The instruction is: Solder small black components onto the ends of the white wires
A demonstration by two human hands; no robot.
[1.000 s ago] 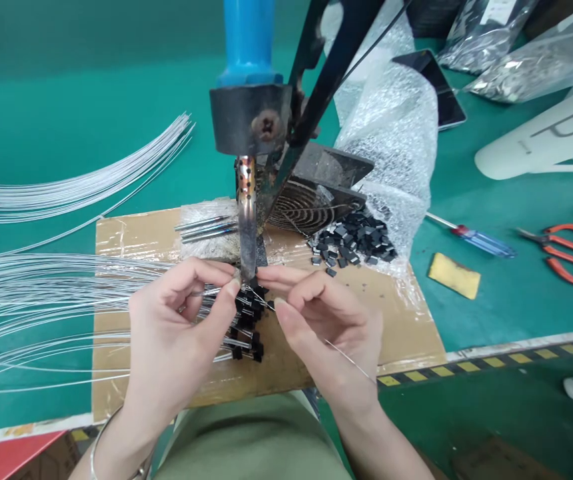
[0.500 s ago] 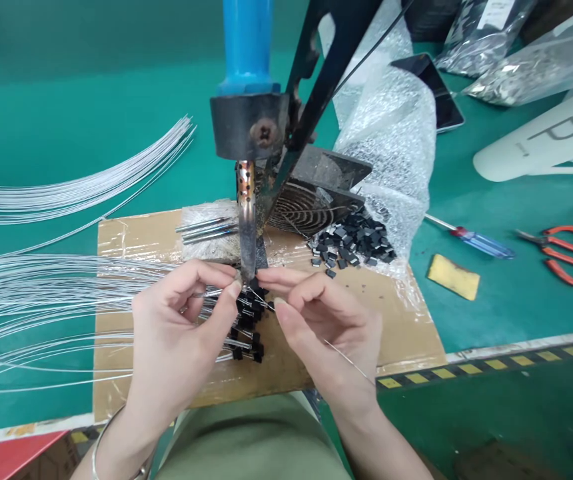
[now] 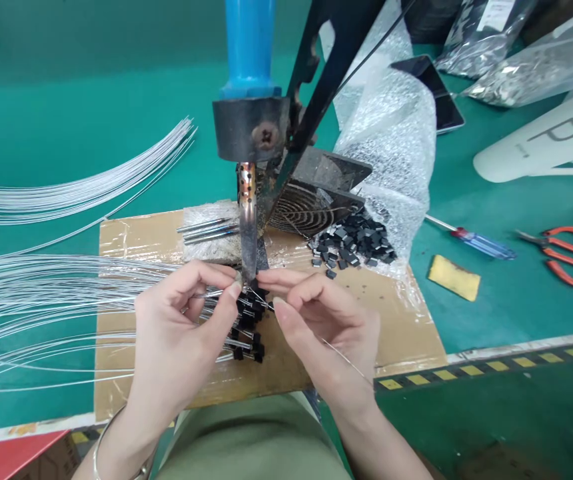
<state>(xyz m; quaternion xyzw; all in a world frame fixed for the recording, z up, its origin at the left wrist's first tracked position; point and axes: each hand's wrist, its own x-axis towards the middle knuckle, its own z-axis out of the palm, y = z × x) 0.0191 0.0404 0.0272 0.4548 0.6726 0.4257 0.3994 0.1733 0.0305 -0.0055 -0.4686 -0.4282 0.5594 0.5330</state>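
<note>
- Under the soldering iron tip (image 3: 248, 257), a white wire (image 3: 211, 292) is pinched by the left hand (image 3: 186, 327)!
- Thin wire (image 3: 260, 298) is gripped alongside by the right hand (image 3: 331, 327).
- Silvery bits (image 3: 509, 80) are held in a clear bag (image 3: 569, 50).

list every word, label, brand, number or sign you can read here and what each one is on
"P": large dark letter on the white container at the right.
Small print beside that letter, same container: too small to read.
White label on the plastic bag at the top right: print too small and blurred to read.
No other readable text that I can make out.
</note>
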